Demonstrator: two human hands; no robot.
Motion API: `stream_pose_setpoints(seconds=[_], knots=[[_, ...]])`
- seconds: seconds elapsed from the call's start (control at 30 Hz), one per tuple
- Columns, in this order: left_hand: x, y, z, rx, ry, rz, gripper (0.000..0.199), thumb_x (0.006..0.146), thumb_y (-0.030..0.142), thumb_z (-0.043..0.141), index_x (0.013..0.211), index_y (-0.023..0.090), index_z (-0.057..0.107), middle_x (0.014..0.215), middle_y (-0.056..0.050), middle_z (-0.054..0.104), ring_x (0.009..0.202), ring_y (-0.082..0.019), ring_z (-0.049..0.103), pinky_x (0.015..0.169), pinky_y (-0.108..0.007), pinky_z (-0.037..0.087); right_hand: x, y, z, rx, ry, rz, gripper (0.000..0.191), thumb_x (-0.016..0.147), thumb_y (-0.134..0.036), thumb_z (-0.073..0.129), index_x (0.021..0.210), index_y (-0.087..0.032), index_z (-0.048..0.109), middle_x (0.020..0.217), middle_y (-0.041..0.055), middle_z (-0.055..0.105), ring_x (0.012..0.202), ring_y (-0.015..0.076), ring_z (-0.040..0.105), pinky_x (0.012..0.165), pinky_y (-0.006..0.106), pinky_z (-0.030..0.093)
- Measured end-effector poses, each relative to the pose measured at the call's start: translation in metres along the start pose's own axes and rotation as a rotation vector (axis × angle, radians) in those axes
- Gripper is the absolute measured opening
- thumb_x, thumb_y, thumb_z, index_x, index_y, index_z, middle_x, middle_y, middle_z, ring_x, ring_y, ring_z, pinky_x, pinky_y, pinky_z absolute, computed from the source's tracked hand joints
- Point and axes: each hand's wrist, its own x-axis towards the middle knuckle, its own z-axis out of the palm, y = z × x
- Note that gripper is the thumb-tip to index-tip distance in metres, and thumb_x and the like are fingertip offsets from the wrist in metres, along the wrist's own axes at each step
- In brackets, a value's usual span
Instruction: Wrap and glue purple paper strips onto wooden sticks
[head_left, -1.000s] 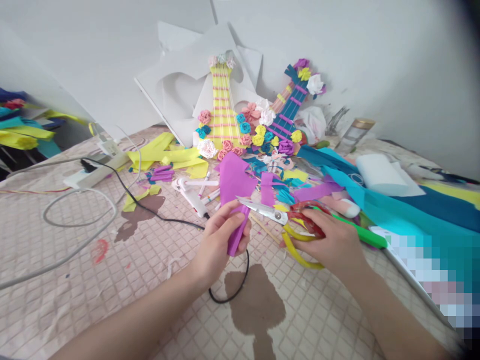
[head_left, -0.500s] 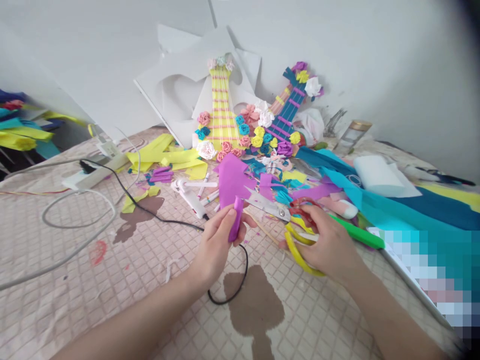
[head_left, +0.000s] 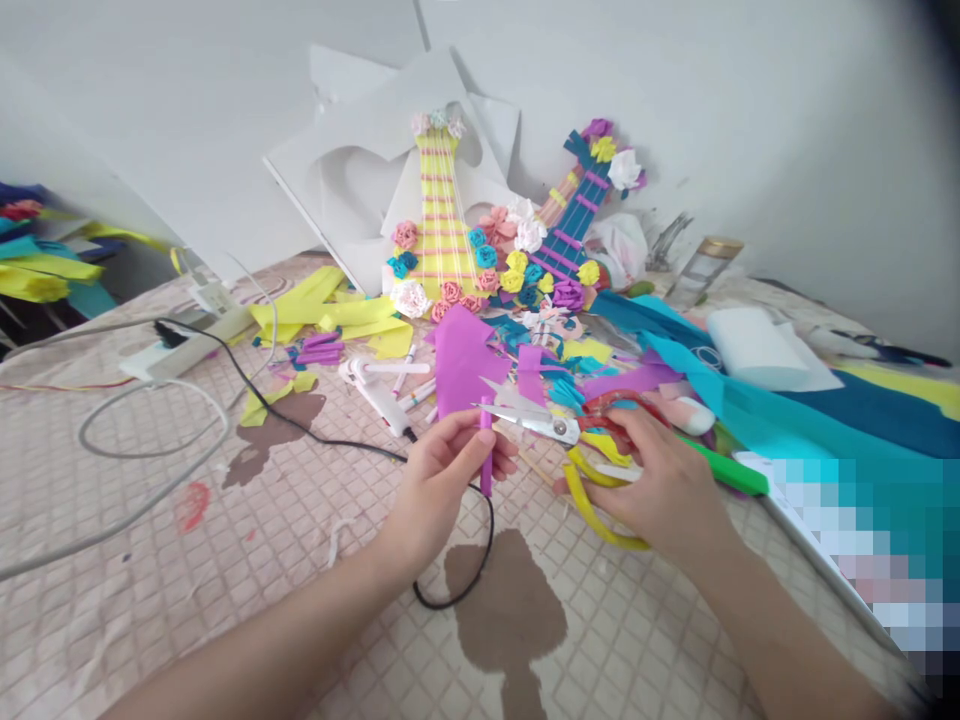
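Between the thumb and fingers of my left hand (head_left: 442,480) is a narrow folded strip of purple paper (head_left: 487,465), held upright. My right hand (head_left: 656,480) grips scissors (head_left: 559,428) with one red and one yellow handle, fingers through the loops. The blades are parted and point left, with their tips at the upper end of the strip; whether they touch it I cannot tell. Just behind lies a larger purple paper sheet (head_left: 469,355). A white glue gun (head_left: 379,390) rests left of it, its black cord running under my left hand.
Two paper guitars, one yellow (head_left: 442,220) and one blue (head_left: 574,225), stand at the back with paper flowers. A power strip (head_left: 187,340) and cables lie on the left. Blue crepe paper (head_left: 750,400), a white roll (head_left: 757,348) and a glass jar (head_left: 709,268) are at right.
The purple strip has turned so its narrow edge faces me. The scissors' blades have opened wider and shifted slightly left, toward the strip's top.
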Motion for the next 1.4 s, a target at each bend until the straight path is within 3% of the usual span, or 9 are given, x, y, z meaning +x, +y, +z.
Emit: stream_pose_setpoints(seconds=[0.3, 0.8, 1.1, 1.4], knots=[[-0.0015, 0.0011, -0.0004, 0.093, -0.052, -0.013, 0.015, 0.082, 0.025, 0.055, 0.091, 0.013, 0.054, 0.067, -0.001, 0.063, 0.056, -0.009, 0.056, 0.052, -0.021, 0.041, -0.0012, 0.0006, 0.0013, -0.006, -0.004, -0.002, 0.047, 0.064, -0.051, 0.063, 0.092, -0.014, 0.055, 0.078, 0.0095, 0.063, 0.066, 0.0229, 0.061, 0.059, 0.033, 0.05], [-0.0024, 0.0038, 0.001, 0.169, -0.026, -0.035, 0.019, 0.08, 0.025, 0.055, 0.094, 0.013, 0.051, 0.061, 0.001, 0.06, 0.049, -0.008, 0.053, 0.045, -0.02, 0.036, -0.0007, 0.0002, 0.0008, -0.005, -0.001, -0.017, 0.049, 0.057, -0.051, 0.07, 0.087, -0.013, 0.058, 0.078, 0.011, 0.066, 0.064, 0.0236, 0.063, 0.055, 0.032, 0.051], [-0.0024, 0.0054, 0.0014, 0.215, -0.016, -0.024, 0.019, 0.08, 0.027, 0.055, 0.092, 0.013, 0.056, 0.061, 0.001, 0.059, 0.048, -0.007, 0.051, 0.043, -0.019, 0.033, -0.0002, 0.0016, 0.0006, -0.019, 0.034, -0.058, 0.053, 0.064, -0.057, 0.064, 0.089, -0.011, 0.059, 0.08, 0.0129, 0.068, 0.059, 0.0213, 0.063, 0.054, 0.032, 0.051], [-0.0007, 0.0022, 0.0007, 0.208, 0.001, -0.031, 0.023, 0.08, 0.029, 0.057, 0.096, 0.012, 0.056, 0.06, 0.001, 0.059, 0.047, -0.008, 0.051, 0.043, -0.02, 0.033, -0.0019, 0.0061, 0.0011, -0.053, 0.072, -0.048, 0.035, 0.069, -0.044, 0.061, 0.086, -0.014, 0.062, 0.076, 0.0105, 0.07, 0.065, 0.0243, 0.066, 0.056, 0.033, 0.051]])
